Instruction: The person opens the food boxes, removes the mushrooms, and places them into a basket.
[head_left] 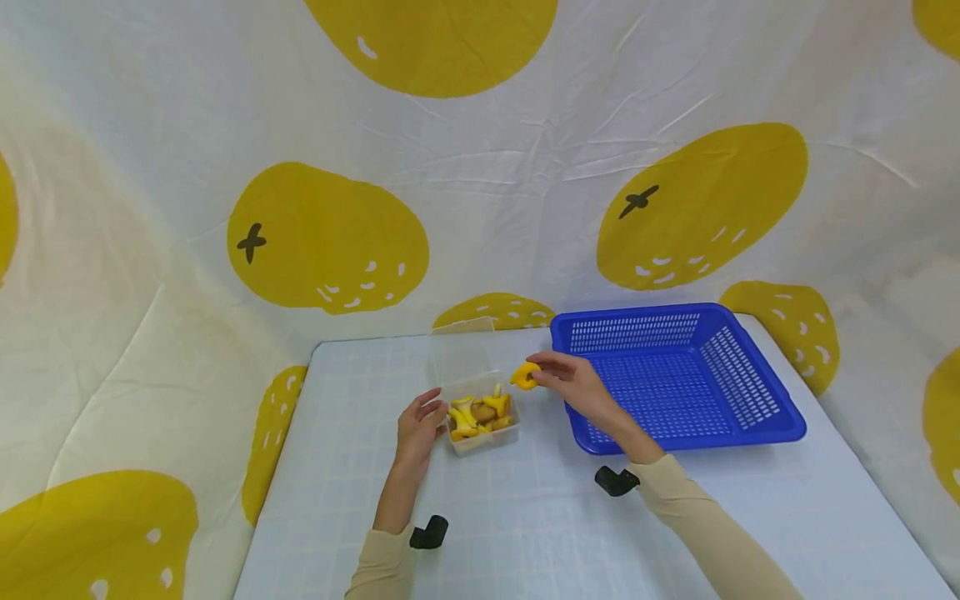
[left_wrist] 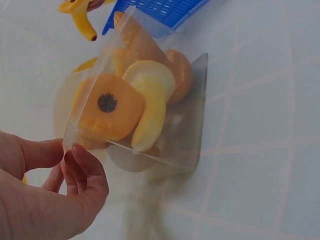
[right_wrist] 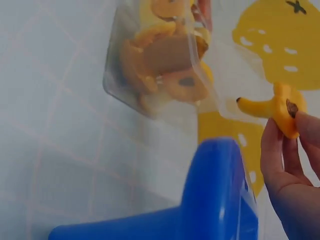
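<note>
A clear plastic box (head_left: 486, 439) with its lid (head_left: 459, 354) folded back holds several yellow and brown mushrooms (head_left: 480, 411). My left hand (head_left: 420, 429) is at the box's left side; in the left wrist view its thumb and fingers pinch the rim. Just right of the box, above the table, my right hand (head_left: 577, 387) holds a yellow mushroom (right_wrist: 282, 107) between thumb and fingers. In the right wrist view its cap is in the fingers and its dark-tipped stem points toward the box.
A blue perforated plastic basket (head_left: 678, 446) stands to the right, its near-left edge under my right forearm. A pale checked cloth covers the table (head_left: 525, 533). Behind it hangs a white curtain (head_left: 510, 183) printed with yellow fruit. Dark wrist cameras (head_left: 617, 482) sit at both cuffs.
</note>
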